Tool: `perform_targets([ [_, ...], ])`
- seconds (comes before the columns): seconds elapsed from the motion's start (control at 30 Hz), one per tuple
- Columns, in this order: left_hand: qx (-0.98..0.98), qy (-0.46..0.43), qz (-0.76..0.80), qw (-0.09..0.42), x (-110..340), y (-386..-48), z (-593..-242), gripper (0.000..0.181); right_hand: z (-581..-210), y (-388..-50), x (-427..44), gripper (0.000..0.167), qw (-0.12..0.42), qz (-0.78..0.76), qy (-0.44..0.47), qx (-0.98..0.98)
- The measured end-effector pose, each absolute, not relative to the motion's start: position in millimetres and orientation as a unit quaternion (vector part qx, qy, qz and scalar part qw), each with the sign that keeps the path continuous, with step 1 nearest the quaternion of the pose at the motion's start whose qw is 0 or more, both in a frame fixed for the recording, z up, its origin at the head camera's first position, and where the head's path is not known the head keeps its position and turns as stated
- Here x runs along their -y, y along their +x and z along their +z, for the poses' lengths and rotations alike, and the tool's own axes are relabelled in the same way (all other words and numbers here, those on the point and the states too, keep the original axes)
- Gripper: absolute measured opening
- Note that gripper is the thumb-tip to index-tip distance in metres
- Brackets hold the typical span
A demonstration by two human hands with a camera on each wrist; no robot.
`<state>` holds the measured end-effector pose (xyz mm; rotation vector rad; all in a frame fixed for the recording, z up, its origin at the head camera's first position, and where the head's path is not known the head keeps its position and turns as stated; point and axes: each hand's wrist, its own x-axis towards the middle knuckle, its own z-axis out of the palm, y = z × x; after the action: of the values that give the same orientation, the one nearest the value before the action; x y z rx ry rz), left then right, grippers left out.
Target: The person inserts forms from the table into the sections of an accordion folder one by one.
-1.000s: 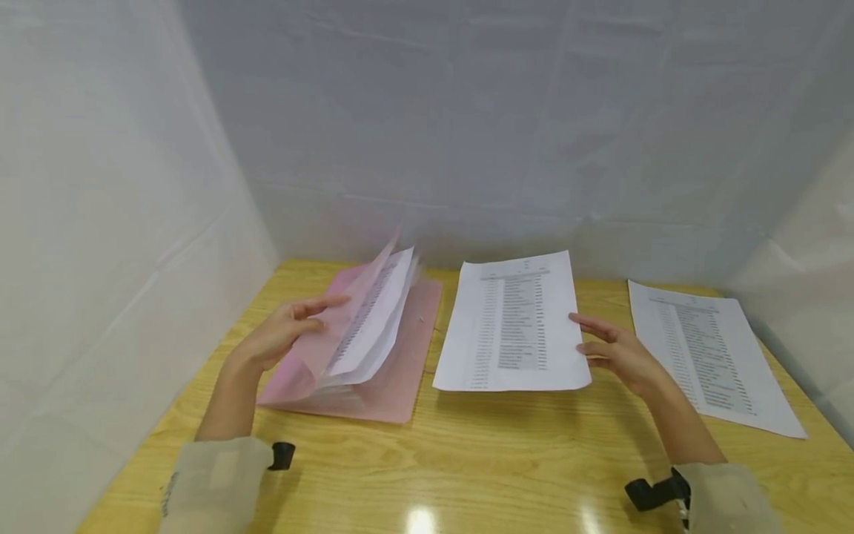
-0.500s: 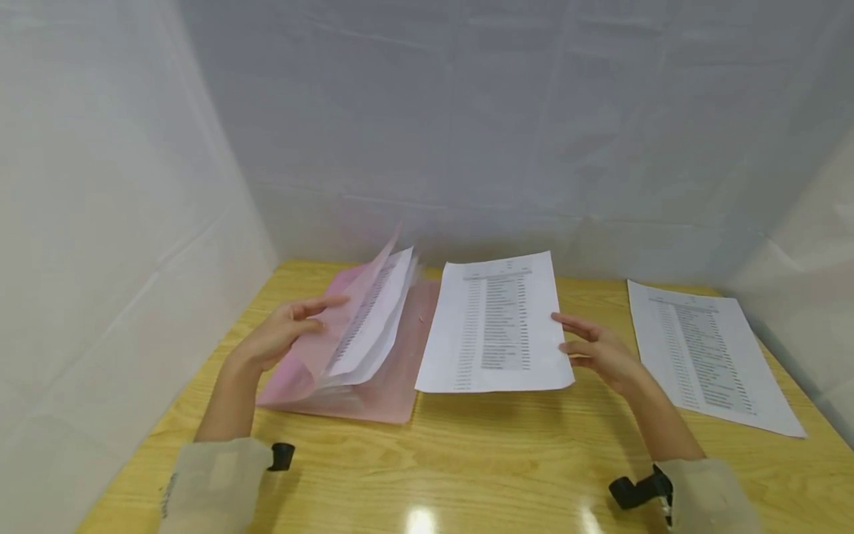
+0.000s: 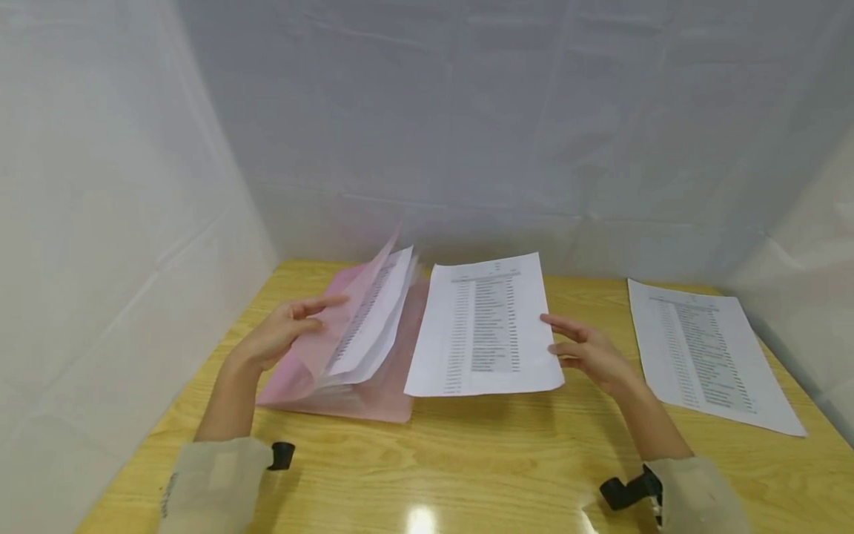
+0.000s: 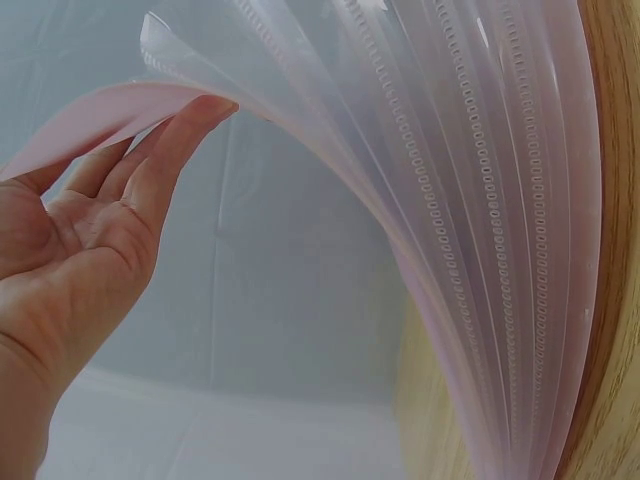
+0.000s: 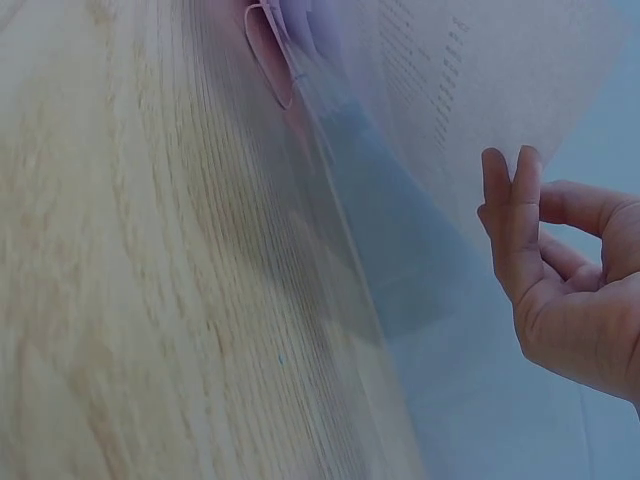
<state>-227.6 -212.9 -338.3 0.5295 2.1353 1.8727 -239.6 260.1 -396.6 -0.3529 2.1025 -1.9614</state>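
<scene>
1. We see a pink display book (image 3: 395, 406) on the left of the wooden table (image 3: 427, 463), its front leaves lifted and clear pockets (image 4: 500, 190) fanned out; printed pages (image 3: 365, 334) stand among them.
2. We find the held printed sheet (image 3: 490, 326) just right of the leaves, overlapping the book's right edge in the head view. Its near edge appears raised; whether it touches the book, we cannot tell.
3. We judge the step in hand to be lining up this sheet with a pocket. To do it well, we would keep the leaves spread, choose one pocket mouth, square the sheet's left edge to it and feed it in flat, since thin paper buckles when pushed from a single side.
4. We note the left hand (image 3: 283, 334) gripping the bent pink front cover, thumb and index finger a little apart, the other fingers partly hidden.
5. We note the right hand (image 3: 590, 356) pinching the held sheet's right edge in a narrow fingertip hold.
6. We locate a second printed sheet (image 3: 714, 356) lying at far right, well apart from the book.
</scene>
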Motion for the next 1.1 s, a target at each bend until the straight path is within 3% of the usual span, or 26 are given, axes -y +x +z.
perform_targets([
  [1.1,-0.735,0.186,0.641,0.122,214,-229,-337,0.048,-399,-255,-233,0.058,0.175,-0.680,-0.125,-0.701],
])
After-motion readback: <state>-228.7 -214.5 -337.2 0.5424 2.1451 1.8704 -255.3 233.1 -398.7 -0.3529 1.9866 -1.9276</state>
